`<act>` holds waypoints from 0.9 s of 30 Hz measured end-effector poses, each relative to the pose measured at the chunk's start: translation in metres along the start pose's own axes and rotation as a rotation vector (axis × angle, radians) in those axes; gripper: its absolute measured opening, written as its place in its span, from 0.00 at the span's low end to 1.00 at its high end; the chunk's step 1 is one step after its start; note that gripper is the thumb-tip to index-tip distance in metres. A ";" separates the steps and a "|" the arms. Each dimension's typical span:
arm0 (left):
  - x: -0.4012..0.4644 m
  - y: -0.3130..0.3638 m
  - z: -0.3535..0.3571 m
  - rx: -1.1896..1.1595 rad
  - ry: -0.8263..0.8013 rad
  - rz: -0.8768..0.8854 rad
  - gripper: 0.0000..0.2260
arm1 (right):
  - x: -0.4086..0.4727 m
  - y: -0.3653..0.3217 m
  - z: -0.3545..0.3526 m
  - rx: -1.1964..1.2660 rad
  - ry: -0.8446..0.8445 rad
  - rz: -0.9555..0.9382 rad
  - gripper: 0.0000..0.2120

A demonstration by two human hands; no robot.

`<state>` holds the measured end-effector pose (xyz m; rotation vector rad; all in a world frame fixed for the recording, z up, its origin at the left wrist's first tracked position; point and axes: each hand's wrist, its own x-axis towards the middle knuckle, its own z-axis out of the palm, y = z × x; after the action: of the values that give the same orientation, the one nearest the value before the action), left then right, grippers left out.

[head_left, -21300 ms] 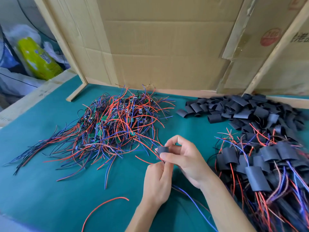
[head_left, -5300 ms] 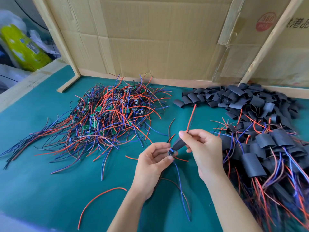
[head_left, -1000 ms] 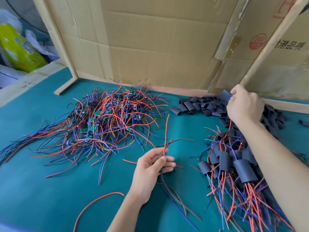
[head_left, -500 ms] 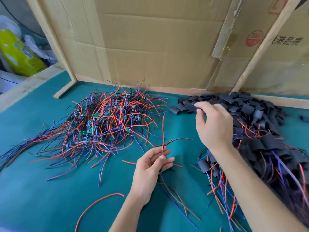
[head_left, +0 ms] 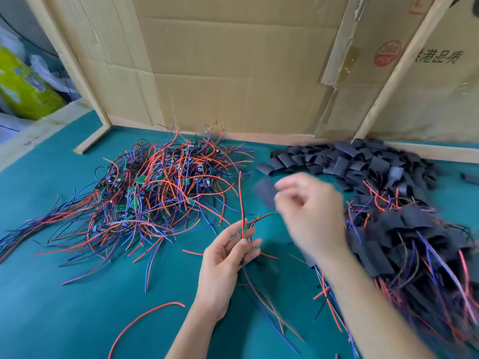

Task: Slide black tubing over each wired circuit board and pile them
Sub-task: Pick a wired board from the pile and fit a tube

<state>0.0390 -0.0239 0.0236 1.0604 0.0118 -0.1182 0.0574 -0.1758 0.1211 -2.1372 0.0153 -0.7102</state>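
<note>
**Tube in one hand, wired board in the other**

Near frame centre, the left hand (head_left: 228, 257) is pinching a wired circuit board (head_left: 242, 230), its red lead pointing straight up. The blurred right hand (head_left: 311, 213) is pinching a black tube (head_left: 264, 191), long axis slanting from upper left to lower right, above the green surface (head_left: 64, 307).

Two bare forearms enter from the bottom edge, no sleeves in view. Left hand (head_left: 228, 257): no glove, no ring or watch visible, short plain nails. Right hand (head_left: 311, 213): ungloved too, heavily motion-blurred, so finer detail cannot be made out.
</note>
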 end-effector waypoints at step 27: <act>-0.004 -0.009 0.000 0.327 -0.020 0.067 0.16 | -0.025 0.036 -0.008 0.672 0.037 0.308 0.16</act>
<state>0.0339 -0.0282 0.0162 1.3849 -0.0633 -0.0708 0.0409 -0.1980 0.0863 -1.4370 0.1077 -0.4809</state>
